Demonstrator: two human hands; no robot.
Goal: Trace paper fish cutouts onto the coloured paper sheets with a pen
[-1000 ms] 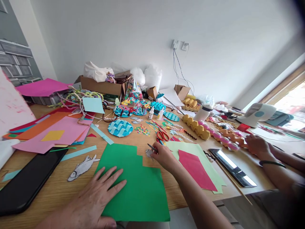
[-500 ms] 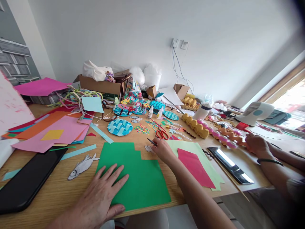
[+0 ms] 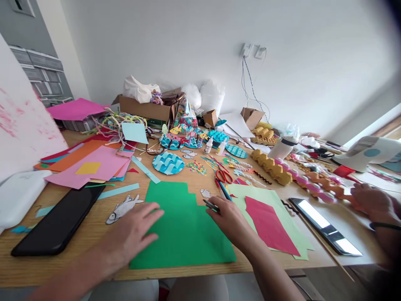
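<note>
A green sheet of paper with a stepped upper right edge lies in front of me. My left hand, slightly blurred, is over its left side with the fingers apart, holding nothing. My right hand is closed around a dark pen above the sheet's right part; the tip points left. Beyond that hand lies a small paper fish cutout. Left of the green sheet is a larger grey-and-white fish cutout, close to my left fingers. Red-handled scissors and pens lie just beyond the right hand.
Light green paper under a red sheet lies right, beside a shiny black tablet-like slab. A black phone and coloured paper are left. Glue bottles and egg-carton strips stand behind. Another person's hand is far right.
The view has shifted, so the scene sits further right. My left hand has loosened from lying flat on the green sheet. My right hand with the pen has drawn back from the small fish over the sheet.
</note>
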